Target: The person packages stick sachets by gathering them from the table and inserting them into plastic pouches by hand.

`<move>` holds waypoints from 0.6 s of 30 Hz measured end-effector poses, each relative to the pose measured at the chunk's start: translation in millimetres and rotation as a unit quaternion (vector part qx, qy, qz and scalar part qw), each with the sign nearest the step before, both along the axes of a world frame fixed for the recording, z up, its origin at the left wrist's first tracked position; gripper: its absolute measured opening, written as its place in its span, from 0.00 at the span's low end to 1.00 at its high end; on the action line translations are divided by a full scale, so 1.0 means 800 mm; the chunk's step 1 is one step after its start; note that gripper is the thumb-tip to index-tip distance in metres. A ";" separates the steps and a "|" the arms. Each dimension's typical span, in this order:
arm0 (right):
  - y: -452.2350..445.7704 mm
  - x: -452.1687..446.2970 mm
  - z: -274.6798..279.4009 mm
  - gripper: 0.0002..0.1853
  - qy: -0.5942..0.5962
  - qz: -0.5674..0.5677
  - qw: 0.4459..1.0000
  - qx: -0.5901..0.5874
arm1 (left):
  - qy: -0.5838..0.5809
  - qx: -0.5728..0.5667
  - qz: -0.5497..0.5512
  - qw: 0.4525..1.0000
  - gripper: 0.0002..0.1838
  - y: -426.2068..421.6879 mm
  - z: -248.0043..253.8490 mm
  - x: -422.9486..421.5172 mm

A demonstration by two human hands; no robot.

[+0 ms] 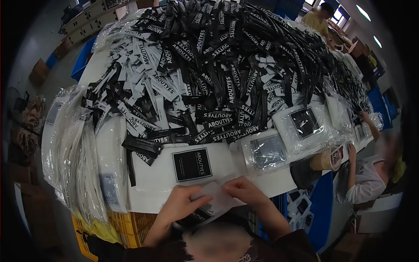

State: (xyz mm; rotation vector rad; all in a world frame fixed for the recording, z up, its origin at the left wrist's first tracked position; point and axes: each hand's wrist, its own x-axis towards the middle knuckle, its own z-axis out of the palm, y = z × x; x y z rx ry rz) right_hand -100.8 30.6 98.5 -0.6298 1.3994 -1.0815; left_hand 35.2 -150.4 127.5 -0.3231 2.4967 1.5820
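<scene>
Close to my body, at the table's front edge, I hold a frosted plastic bag (212, 191) between both hands. My left hand (185, 203) pinches its left side, thumb across the top. The fingers of my right hand (244, 190) are curled closed on its upper right corner. A black printed panel shows below the bag's pale part. Just beyond my hands lies a white bag (146, 170) with a black ABOUTYES square. Behind it spreads a large heap of black and white ABOUTYES strip packets (218, 122).
Clear-wrapped bag bundles (78, 153) line the table's left side; more wrapped packs (264, 153) lie on the right. A yellow crate (135, 225) and a blue bin (323, 214) stand below the edge. A co-worker's arm (351, 168) reaches in at right; another person (316, 22) is at the back.
</scene>
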 end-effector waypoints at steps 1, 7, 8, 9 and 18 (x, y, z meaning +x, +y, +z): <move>0.001 0.007 0.011 0.11 -0.068 -0.130 0.987 -0.063 | 0.039 0.070 0.075 0.994 0.08 0.000 -0.004 0.001; -0.007 0.028 0.024 0.08 0.154 -0.184 0.959 -0.150 | 0.124 0.202 0.106 0.966 0.07 0.012 -0.004 -0.012; -0.010 0.025 0.026 0.07 0.197 -0.183 0.948 -0.169 | 0.159 0.173 0.122 0.964 0.07 0.015 -0.001 -0.015; -0.011 0.022 0.024 0.07 0.197 -0.184 0.948 -0.170 | 0.159 0.172 0.120 0.965 0.07 0.018 -0.001 -0.017; 0.020 0.009 0.023 0.04 0.387 -0.224 0.888 -0.105 | 0.215 0.055 0.172 0.960 0.10 0.058 -0.021 -0.026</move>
